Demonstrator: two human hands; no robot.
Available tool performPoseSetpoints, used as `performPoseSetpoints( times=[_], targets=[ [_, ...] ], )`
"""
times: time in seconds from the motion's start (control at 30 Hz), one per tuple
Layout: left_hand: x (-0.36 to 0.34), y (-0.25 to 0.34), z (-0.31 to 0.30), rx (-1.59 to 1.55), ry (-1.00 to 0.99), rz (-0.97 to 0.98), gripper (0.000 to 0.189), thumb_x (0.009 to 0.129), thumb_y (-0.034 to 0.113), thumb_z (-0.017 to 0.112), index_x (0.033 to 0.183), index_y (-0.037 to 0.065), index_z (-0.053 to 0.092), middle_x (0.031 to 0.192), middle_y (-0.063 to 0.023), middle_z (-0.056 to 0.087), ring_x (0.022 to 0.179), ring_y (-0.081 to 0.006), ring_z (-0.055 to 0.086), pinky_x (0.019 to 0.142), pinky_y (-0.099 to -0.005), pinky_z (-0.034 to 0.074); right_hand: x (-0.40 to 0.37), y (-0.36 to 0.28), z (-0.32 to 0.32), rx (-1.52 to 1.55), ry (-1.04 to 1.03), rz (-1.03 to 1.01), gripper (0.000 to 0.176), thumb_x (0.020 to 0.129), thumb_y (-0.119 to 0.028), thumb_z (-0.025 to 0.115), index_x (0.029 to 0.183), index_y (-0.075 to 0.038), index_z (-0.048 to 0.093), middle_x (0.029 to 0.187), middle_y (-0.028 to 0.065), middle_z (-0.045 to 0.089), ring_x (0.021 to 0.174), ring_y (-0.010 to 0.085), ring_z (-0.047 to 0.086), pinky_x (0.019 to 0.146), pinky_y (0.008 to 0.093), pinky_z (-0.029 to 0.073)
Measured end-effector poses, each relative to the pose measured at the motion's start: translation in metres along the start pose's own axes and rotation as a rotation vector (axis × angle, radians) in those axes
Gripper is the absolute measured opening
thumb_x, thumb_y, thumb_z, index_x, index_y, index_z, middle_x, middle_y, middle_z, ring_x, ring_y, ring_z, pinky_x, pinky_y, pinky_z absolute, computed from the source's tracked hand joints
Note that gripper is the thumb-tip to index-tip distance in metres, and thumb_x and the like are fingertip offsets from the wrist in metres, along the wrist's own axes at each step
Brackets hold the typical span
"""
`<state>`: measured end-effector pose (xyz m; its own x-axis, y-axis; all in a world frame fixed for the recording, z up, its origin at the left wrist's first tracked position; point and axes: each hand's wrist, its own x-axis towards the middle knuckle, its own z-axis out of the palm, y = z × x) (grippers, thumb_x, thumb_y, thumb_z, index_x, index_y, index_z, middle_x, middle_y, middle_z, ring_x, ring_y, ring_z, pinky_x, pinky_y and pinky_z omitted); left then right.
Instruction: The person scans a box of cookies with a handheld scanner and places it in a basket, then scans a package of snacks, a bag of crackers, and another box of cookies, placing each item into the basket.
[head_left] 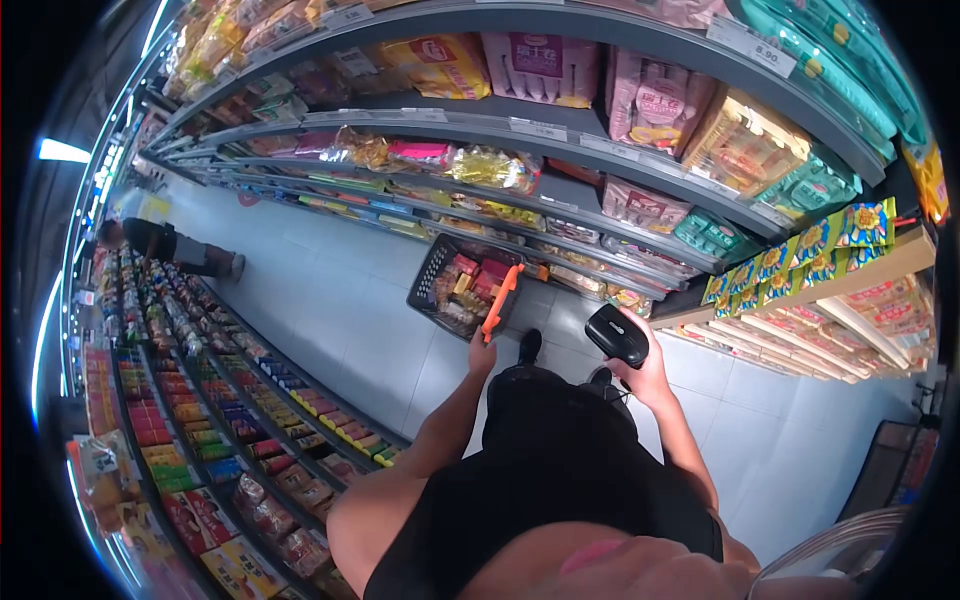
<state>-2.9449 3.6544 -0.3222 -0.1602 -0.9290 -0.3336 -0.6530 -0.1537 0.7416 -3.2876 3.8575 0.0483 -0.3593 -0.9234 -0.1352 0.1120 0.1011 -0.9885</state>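
Note:
My left hand (483,354) is closed round the end of the orange handle (502,303) of a black shopping basket (420,292). Several small packages (466,281), mostly red and tan, lie inside the basket. In my right hand (650,373) is a glossy black device with rounded corners (617,335), with a small light mark near its top; its exact kind cannot be made out. Fingers wrap its right side and underside.
Shelves of packaged snacks (652,100) run along the far side, and another shelf row (230,400) curves along the left. Green-and-yellow packets (800,255) hang at the right shelf end. A person (160,245) stands farther down the tiled aisle (310,270).

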Motion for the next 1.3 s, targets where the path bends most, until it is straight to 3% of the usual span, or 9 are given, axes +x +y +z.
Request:
performPoseSetpoints(
  times=[0.13, 0.27, 0.37, 0.43, 0.57, 0.77, 0.9, 1.2, 1.3],
  targets=[
    [0.016, 0.033, 0.012, 0.136, -0.006, 0.241, 0.077, 0.089, 0.022, 0.076, 0.157, 0.008, 0.042, 0.161, -0.02, 0.044, 0.148, -0.038, 0.043, 0.119, -0.0476, 0.039, 0.003, -0.002, 0.002, -0.064, -0.072, -0.033, 0.089, 0.071, 0.009, 0.081, 0.152, -0.002, 0.046, 0.146, 0.0146, 0.058, 0.138, 0.0251, 0.054, 0.117, 0.0361, 0.039],
    [0.008, 0.064, 0.019, 0.412, -0.156, 0.001, 0.092, 0.089, 0.033, 0.078, 0.164, 0.012, 0.029, 0.173, -0.0127, 0.019, 0.158, -0.0345, 0.023, 0.119, -0.0628, 0.034, 0.003, -0.002, 0.001, -0.038, -0.14, 0.027, 0.09, 0.071, 0.008, 0.081, 0.153, -0.002, 0.045, 0.145, 0.0147, 0.059, 0.137, 0.0232, 0.054, 0.117, 0.035, 0.037],
    [0.011, 0.065, 0.019, 0.446, -0.211, -0.055, 0.103, 0.087, 0.039, 0.079, 0.167, 0.013, 0.018, 0.176, -0.0095, 0.008, 0.16, -0.0353, 0.014, 0.118, -0.0701, 0.031, 0.002, 0.013, -0.001, 0.015, -0.162, 0.033, 0.088, 0.072, 0.013, 0.073, 0.154, -0.002, 0.044, 0.141, 0.0124, 0.06, 0.122, 0.0195, 0.061, 0.102, 0.0332, 0.051],
    [0.011, 0.068, 0.02, 0.452, -0.227, -0.066, 0.109, 0.086, 0.042, 0.08, 0.168, 0.013, 0.013, 0.176, -0.0096, 0.006, 0.16, -0.0384, 0.013, 0.118, -0.0715, 0.03, 0.003, 0.016, -0.004, -0.053, -0.173, 0.042, 0.089, 0.072, 0.01, 0.074, 0.154, -0.002, 0.043, 0.14, 0.0123, 0.06, 0.121, 0.0193, 0.061, 0.101, 0.033, 0.051],
    [0.008, 0.068, 0.034, 0.516, -0.197, -0.084, 0.117, 0.084, 0.045, 0.081, 0.167, 0.008, 0.008, 0.176, -0.014, 0.001, 0.159, -0.0463, 0.011, 0.119, -0.0708, 0.028, 0.004, 0.006, -0.004, -0.061, -0.213, 0.011, 0.09, 0.075, 0.0, 0.085, 0.155, -0.002, 0.043, 0.143, 0.0137, 0.059, 0.137, 0.0218, 0.053, 0.118, 0.0361, 0.038],
    [-0.013, 0.112, 0.038, 0.685, -0.126, -0.099, 0.125, 0.08, 0.046, 0.083, 0.165, -0.003, 0.005, 0.173, -0.0233, 0.006, 0.154, -0.0522, 0.019, 0.12, -0.0697, 0.025, 0.018, 0.015, 0.013, 0.015, -0.168, 0.055, 0.089, 0.08, -0.015, 0.087, 0.155, 0.0, 0.042, 0.146, 0.0137, 0.056, 0.137, 0.022, 0.053, 0.117, 0.0361, 0.039],
    [0.004, 0.092, 0.05, 0.639, -0.055, -0.044, 0.126, 0.078, 0.052, 0.082, 0.161, -0.011, 0.012, 0.17, -0.0293, 0.014, 0.15, -0.0558, 0.023, 0.12, -0.068, 0.023, 0.041, 0.015, 0.042, 0.038, -0.135, 0.053, 0.088, 0.081, -0.018, 0.088, 0.154, 0.001, 0.042, 0.147, 0.0138, 0.054, 0.138, 0.0218, 0.052, 0.117, 0.0361, 0.039],
    [0.018, 0.114, 0.004, 0.644, -0.455, -0.09, 0.131, 0.083, 0.058, 0.077, 0.162, -0.011, -0.001, 0.171, -0.0325, -0.004, 0.153, -0.0606, 0.01, 0.12, -0.0725, 0.017, 0.129, -0.007, 0.134, -0.082, -0.214, 0.032, 0.09, 0.081, -0.02, 0.089, 0.154, 0.002, 0.041, 0.149, 0.0148, 0.053, 0.139, 0.0222, 0.052, 0.119, 0.0355, 0.037],
    [0.029, 0.129, -0.017, 0.674, -0.598, -0.115, 0.13, 0.086, 0.061, 0.073, 0.163, -0.009, -0.005, 0.171, -0.0305, -0.013, 0.156, -0.0578, 0.002, 0.121, -0.0722, 0.017, 0.151, -0.004, 0.156, -0.14, -0.232, -0.02, 0.089, 0.082, -0.016, 0.088, 0.155, -0.001, 0.041, 0.14, 0.0106, 0.06, 0.122, 0.0155, 0.059, 0.105, 0.0326, 0.048]
  ],
)
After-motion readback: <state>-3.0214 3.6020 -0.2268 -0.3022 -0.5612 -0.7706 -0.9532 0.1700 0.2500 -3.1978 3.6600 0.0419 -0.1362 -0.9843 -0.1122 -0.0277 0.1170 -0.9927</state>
